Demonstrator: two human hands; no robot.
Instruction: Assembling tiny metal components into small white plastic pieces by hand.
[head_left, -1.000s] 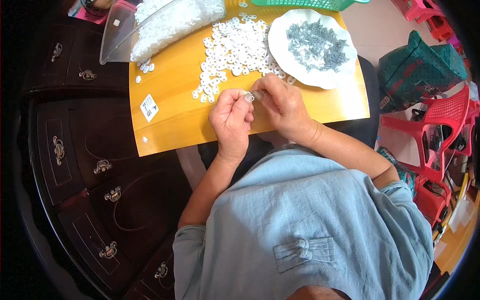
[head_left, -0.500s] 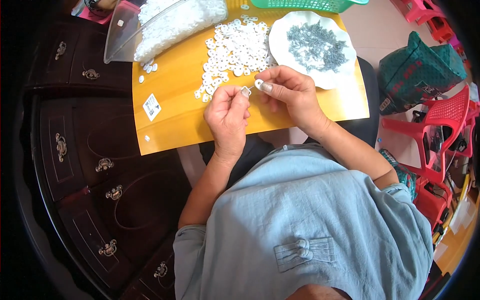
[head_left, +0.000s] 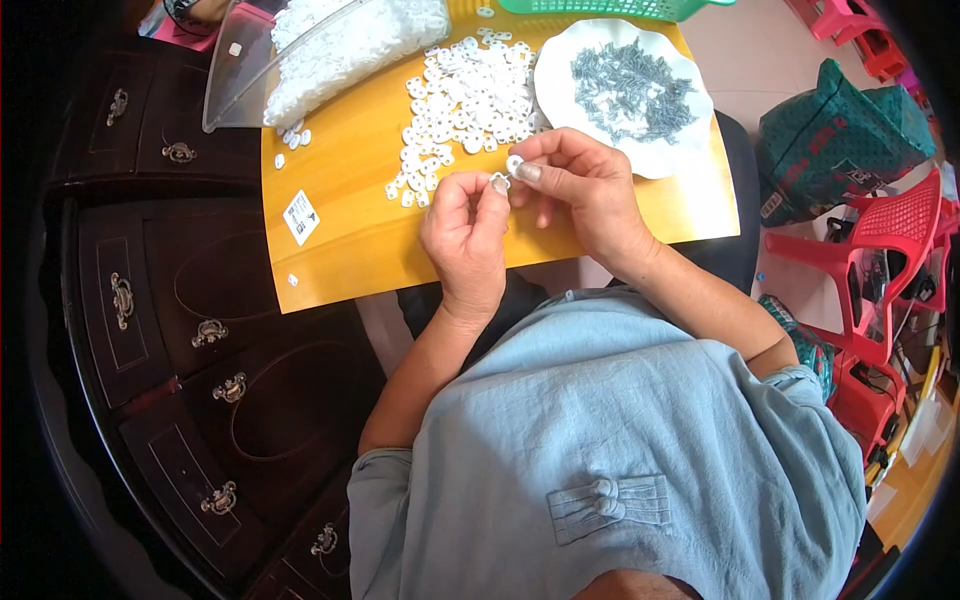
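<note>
My left hand (head_left: pixel 466 232) pinches a small white plastic ring (head_left: pixel 499 182) between thumb and forefinger above a yellow board (head_left: pixel 350 230). My right hand (head_left: pixel 580 190) sits just to its right, its fingertips closed on another white ring (head_left: pixel 515 163). The two hands almost touch. A loose pile of white rings (head_left: pixel 470 95) lies on the board just beyond both hands. A white plate (head_left: pixel 680 150) holding several small grey screws (head_left: pixel 628 85) stands at the board's far right.
A clear plastic bag of white rings (head_left: pixel 340 45) lies at the board's far left. A green basket (head_left: pixel 610 8) is at the far edge. Dark wooden drawers (head_left: pixel 170 330) stand to the left; red plastic chairs (head_left: pixel 880 260) and a green bag (head_left: pixel 840 140) to the right.
Both hands have lifted slightly off the board and drawn together. The right hand now holds a ring up by the left hand's fingertips.
</note>
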